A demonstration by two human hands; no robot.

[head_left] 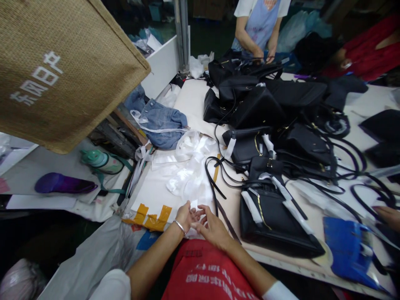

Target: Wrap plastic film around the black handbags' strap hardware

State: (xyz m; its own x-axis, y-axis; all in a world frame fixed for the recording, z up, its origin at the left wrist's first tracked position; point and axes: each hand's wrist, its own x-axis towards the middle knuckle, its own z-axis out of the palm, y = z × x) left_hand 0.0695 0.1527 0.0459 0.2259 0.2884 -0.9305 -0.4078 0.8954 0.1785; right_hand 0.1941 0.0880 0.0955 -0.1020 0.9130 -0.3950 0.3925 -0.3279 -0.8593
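My left hand (pixel 186 216), with a bracelet on the wrist, and my right hand (pixel 210 225) meet at the near table edge. Their fingertips touch on a small piece of clear plastic wrap; what they pinch is too small to name. Just beyond them lies a heap of white wrapping and ribbon (pixel 187 171) on a white sheet with orange tape (pixel 153 216). A black handbag (pixel 275 216) with white paper strips on its straps lies right of my right hand. More black handbags (pixel 265 104) are piled further back.
A burlap bag (pixel 62 71) hangs at upper left. Blue denim (pixel 159 121), a green bottle (pixel 100 160) and a purple object (pixel 62 183) lie at left. A blue plastic piece (pixel 350 250) sits at right. Another person (pixel 259 29) works across the table; someone's hand (pixel 389 216) shows at right.
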